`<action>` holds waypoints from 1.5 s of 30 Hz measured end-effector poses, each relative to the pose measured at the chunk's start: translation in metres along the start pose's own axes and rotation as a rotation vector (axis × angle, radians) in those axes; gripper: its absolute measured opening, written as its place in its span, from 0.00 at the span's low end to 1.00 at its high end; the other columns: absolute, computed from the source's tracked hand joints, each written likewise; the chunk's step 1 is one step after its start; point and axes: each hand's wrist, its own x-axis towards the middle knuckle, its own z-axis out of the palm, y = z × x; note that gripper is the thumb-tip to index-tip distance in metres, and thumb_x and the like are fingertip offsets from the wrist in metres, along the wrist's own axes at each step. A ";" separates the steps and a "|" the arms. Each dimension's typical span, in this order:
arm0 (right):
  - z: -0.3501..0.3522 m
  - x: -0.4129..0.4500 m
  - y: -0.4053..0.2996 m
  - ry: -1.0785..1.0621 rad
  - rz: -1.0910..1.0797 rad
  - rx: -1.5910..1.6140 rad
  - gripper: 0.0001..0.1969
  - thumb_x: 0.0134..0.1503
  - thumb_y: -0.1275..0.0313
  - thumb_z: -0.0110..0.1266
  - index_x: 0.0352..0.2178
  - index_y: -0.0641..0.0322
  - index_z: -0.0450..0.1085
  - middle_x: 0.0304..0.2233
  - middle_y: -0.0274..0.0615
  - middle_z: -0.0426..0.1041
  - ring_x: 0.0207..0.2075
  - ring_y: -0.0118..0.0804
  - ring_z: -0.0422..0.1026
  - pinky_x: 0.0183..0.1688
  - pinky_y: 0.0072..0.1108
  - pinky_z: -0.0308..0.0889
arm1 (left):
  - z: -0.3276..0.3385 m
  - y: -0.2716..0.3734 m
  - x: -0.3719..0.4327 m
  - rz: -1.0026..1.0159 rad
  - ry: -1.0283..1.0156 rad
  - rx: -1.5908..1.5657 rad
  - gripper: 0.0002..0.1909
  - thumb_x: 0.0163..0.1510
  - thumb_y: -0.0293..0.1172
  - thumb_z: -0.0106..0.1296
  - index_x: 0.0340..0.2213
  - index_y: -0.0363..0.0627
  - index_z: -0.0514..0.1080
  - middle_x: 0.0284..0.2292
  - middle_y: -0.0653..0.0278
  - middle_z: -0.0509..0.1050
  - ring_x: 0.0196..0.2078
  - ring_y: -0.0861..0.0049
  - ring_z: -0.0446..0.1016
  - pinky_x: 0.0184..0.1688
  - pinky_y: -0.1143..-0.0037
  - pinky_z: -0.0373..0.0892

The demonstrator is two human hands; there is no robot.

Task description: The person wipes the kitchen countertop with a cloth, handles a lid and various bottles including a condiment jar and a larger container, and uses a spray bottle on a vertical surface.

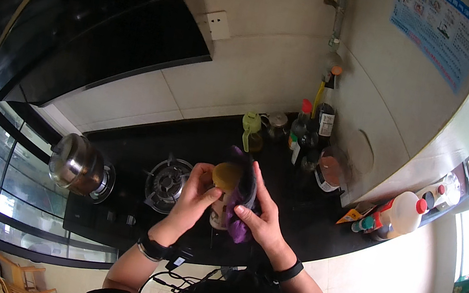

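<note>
A pale patterned jar with a yellow lid is in front of me, above the dark countertop. The fingers and thumb of my left hand hold it by the lid's left side. My right hand grips a purple and dark cloth, its thumb on the near face and its fingers behind. This cloth lies against the jar's right side and hides part of it. Whether the jar's base touches the counter, I cannot tell.
A gas burner is just left of my hands, with a steel pot on another burner. Behind stand a green-topped oil jug, a metal pot and several sauce bottles. A range hood overhangs the left side.
</note>
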 end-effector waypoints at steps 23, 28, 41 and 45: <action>-0.019 -0.002 -0.001 0.336 0.206 0.368 0.07 0.60 0.71 0.52 0.38 0.61 0.69 0.31 0.27 0.71 0.32 0.17 0.68 0.36 0.13 0.65 | 0.017 -0.027 -0.009 0.002 -0.134 0.096 0.27 0.50 0.32 0.62 0.48 0.35 0.66 0.43 0.62 0.70 0.47 0.79 0.70 0.50 0.77 0.67; 0.003 -0.014 0.000 0.476 -0.135 -0.184 0.18 0.51 0.75 0.60 0.43 0.67 0.67 0.36 0.37 0.72 0.39 0.30 0.68 0.45 0.20 0.64 | 0.038 -0.010 -0.018 0.052 0.003 0.178 0.34 0.54 0.44 0.56 0.55 0.37 0.57 0.50 0.61 0.65 0.53 0.76 0.64 0.56 0.75 0.60; -0.014 -0.025 0.058 0.257 0.158 -0.061 0.16 0.64 0.61 0.45 0.37 0.66 0.69 0.29 0.33 0.69 0.32 0.20 0.63 0.37 0.16 0.62 | 0.024 -0.009 -0.016 0.073 -0.113 -0.095 0.35 0.47 0.40 0.64 0.52 0.38 0.61 0.45 0.66 0.69 0.48 0.78 0.67 0.55 0.77 0.61; -0.039 -0.041 0.073 0.206 0.518 0.149 0.16 0.63 0.61 0.47 0.33 0.65 0.70 0.26 0.31 0.70 0.26 0.21 0.66 0.30 0.16 0.63 | 0.011 -0.006 -0.012 0.023 -0.075 -0.274 0.43 0.40 0.52 0.66 0.51 0.40 0.63 0.46 0.62 0.69 0.51 0.71 0.67 0.58 0.67 0.61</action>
